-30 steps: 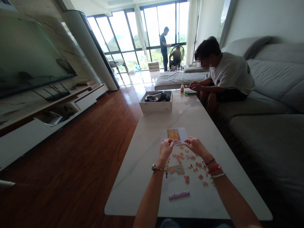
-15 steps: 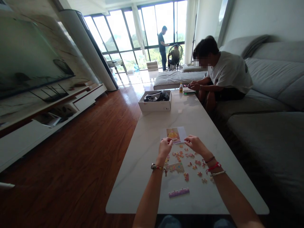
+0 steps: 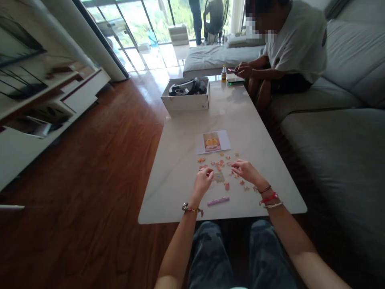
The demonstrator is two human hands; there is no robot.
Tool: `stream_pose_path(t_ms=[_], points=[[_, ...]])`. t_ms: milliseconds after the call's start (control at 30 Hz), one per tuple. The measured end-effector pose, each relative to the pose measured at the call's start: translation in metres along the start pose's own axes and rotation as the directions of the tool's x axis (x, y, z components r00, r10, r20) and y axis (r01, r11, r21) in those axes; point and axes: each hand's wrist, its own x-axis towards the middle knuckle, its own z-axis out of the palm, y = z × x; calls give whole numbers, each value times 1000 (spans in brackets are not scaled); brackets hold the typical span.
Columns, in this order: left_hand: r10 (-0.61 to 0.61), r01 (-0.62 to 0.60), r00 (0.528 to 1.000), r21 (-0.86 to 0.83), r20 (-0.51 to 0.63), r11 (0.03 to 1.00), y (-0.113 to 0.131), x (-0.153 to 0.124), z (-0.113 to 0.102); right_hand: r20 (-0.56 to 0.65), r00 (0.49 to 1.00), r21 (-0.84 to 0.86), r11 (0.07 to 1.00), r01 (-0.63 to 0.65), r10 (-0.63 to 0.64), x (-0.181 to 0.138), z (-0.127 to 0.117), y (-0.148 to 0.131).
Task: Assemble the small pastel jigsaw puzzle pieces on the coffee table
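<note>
My left hand (image 3: 203, 179) is over the left side of a spread of puzzle pieces (image 3: 219, 163), thumb and fingertips drawn together; whatever they pinch is too small to make out. To the right, my right hand (image 3: 246, 171) hovers low over loose pieces, its thumb and fingers slightly apart, with nothing visible between them. Between the hands lies a joined section of puzzle (image 3: 218, 177). A purple joined strip (image 3: 218, 201) rests nearer the table's front edge. Beyond the pieces is a white sheet with a printed picture (image 3: 212, 142) of a yellow figure.
On the white table (image 3: 177, 176), a white box (image 3: 185, 102) holds a dark device with straps. A small bottle (image 3: 223, 74) and a phone-like slab (image 3: 235, 81) stand farther back. Another person (image 3: 288, 44) sits on the grey sofa (image 3: 337, 140) at right, holding a phone.
The view has tilted down, showing my knees. Both hands have drawn back from the printed sheet to the pieces, and the sheet now shows uncovered.
</note>
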Motion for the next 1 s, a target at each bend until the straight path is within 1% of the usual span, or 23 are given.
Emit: stream_pose_path(t_ms=[133, 233, 333, 433, 533, 667, 767, 900, 1000], points=[[6, -8, 998, 34, 59, 999, -12, -31, 18, 36, 999, 19, 1000, -22, 21, -37, 19, 8], [-21, 17, 995, 37, 98, 999, -15, -40, 28, 50, 998, 26, 999, -30, 29, -51, 29, 12], [-29, 27, 995, 31, 94, 999, -15, -39, 32, 55, 998, 29, 999, -37, 35, -53, 33, 11], [-12, 9, 997, 34, 79, 999, -16, -37, 33, 45, 998, 29, 999, -33, 31, -50, 31, 11], [-9, 5, 997, 50, 76, 999, -17, -36, 33, 16, 999, 26, 999, -43, 43, -50, 28, 16], [-19, 14, 996, 59, 85, 998, -20, -40, 36, -46, 990, -15, 990, -138, 137, -59, 27, 34], [-30, 26, 996, 57, 87, 998, -20, -42, 38, -51, 980, -54, 979, -197, 194, -65, 32, 45], [-53, 48, 994, 55, 98, 997, -17, -45, 41, -32, 975, -61, 973, -222, 221, -66, 42, 48], [-45, 40, 995, 52, 88, 998, -15, -43, 41, -53, 975, -22, 975, -219, 218, -60, 46, 43]])
